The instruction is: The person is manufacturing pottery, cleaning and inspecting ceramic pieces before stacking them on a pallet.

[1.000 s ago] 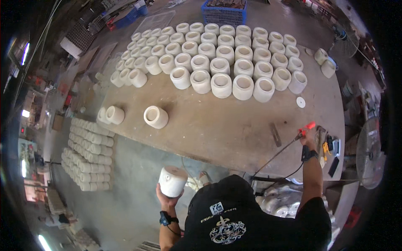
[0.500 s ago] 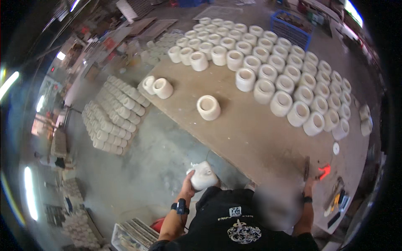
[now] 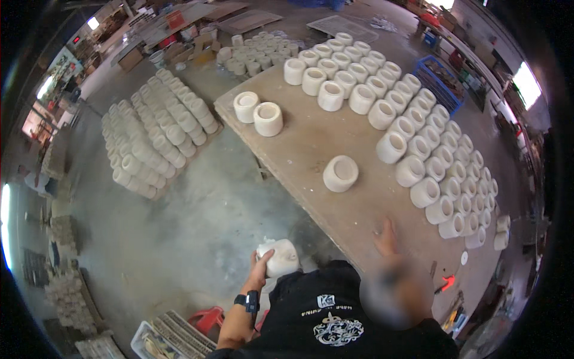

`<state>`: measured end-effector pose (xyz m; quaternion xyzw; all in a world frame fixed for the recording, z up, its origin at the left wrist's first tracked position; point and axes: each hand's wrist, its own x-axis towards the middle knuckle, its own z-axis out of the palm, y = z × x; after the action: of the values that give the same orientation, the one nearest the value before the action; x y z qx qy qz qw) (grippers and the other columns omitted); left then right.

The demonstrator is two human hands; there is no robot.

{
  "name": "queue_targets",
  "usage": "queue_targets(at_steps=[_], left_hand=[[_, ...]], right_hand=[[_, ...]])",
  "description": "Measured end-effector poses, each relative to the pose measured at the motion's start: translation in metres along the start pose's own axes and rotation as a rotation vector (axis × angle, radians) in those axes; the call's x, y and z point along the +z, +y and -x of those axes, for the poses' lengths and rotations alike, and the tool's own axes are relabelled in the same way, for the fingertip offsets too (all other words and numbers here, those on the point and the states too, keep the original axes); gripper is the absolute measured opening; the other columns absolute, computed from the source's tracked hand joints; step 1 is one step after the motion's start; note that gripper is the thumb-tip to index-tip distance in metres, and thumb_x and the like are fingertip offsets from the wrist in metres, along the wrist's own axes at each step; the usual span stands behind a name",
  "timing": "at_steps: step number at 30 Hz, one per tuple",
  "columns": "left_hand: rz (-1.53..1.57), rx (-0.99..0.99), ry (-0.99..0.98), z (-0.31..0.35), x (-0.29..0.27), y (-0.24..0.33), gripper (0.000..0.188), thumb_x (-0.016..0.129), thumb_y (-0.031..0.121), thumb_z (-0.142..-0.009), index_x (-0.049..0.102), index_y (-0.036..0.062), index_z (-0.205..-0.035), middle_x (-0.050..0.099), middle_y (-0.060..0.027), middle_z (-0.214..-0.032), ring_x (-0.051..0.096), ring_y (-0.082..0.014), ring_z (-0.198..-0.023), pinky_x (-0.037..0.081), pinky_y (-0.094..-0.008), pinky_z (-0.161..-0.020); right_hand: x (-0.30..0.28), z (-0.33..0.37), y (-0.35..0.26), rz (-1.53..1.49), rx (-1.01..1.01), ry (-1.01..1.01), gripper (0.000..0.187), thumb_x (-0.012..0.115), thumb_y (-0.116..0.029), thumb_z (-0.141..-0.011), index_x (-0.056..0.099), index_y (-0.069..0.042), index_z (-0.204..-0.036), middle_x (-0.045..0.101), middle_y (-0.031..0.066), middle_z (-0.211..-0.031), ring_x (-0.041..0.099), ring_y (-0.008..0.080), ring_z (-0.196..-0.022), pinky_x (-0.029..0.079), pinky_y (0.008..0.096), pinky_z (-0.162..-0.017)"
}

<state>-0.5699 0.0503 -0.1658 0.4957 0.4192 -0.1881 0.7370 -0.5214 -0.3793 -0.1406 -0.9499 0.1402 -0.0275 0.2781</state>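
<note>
My left hand [image 3: 259, 270] is closed around a white, rounded plaster-like block [image 3: 281, 258], held low in front of my body beyond the table edge. A small raised spot shows on the block's side. My right hand [image 3: 387, 240] hovers over or rests on the brown tabletop [image 3: 305, 152], its visible fingers stretched out and holding nothing. The rest of that hand is hidden by a blurred patch. Nearest to it stands a single thick-walled, off-white pot [image 3: 341, 174]. Two more such pots [image 3: 268, 119] stand together at the table's far left corner.
Rows of off-white pots [image 3: 391, 147] fill the table's far right side. A red-handled tool [image 3: 445, 284] and a white disc [image 3: 464, 258] lie at the right. Stacked pots [image 3: 152, 140] stand on the floor at left; a white crate [image 3: 141, 341] and red stool [image 3: 206, 317] sit near me.
My right hand has moved from near the red-handled tool leftward and farther over the tabletop. The left hand still holds the white block. The whole view has shifted.
</note>
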Motion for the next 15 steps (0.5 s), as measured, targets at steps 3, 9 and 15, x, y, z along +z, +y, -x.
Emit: queue_targets(at_steps=[3,9,15], left_hand=[[0.052,0.025,0.052,0.002,-0.021,0.016,0.092,0.079,0.034,-0.076,0.023,0.0075,-0.143,0.050,-0.0210,-0.128,0.056,-0.0356,-0.112,0.053,-0.0541,-0.080],[0.220,0.052,0.251,0.001,-0.072,0.021,0.099,0.079,0.035,-0.076,0.015,0.0097,-0.148,0.051,-0.0207,-0.127,0.057,-0.0353,-0.111,0.052,-0.0529,-0.083],[0.500,0.131,0.385,0.001,-0.116,0.009,0.086,0.075,0.033,-0.080,0.023,0.0068,-0.144,0.050,-0.0216,-0.131,0.058,-0.0362,-0.113,0.053,-0.0501,-0.085]], right_hand=[[0.025,-0.060,-0.051,0.040,-0.070,-0.088,0.084,0.080,-0.020,-0.068,0.035,-0.004,-0.137,0.038,0.0257,-0.140,0.037,0.0445,-0.129,0.034,0.0491,-0.106],[0.067,-0.169,-0.135,0.178,-0.215,-0.055,0.115,0.088,-0.030,-0.054,0.023,-0.010,-0.147,0.026,0.0205,-0.150,0.022,0.0467,-0.137,0.022,0.0560,-0.112],[0.061,-0.224,-0.198,0.394,0.000,-0.423,0.117,0.089,-0.034,-0.054,0.022,-0.010,-0.148,0.023,0.0209,-0.150,0.028,0.0445,-0.135,0.032,0.0497,-0.110]])
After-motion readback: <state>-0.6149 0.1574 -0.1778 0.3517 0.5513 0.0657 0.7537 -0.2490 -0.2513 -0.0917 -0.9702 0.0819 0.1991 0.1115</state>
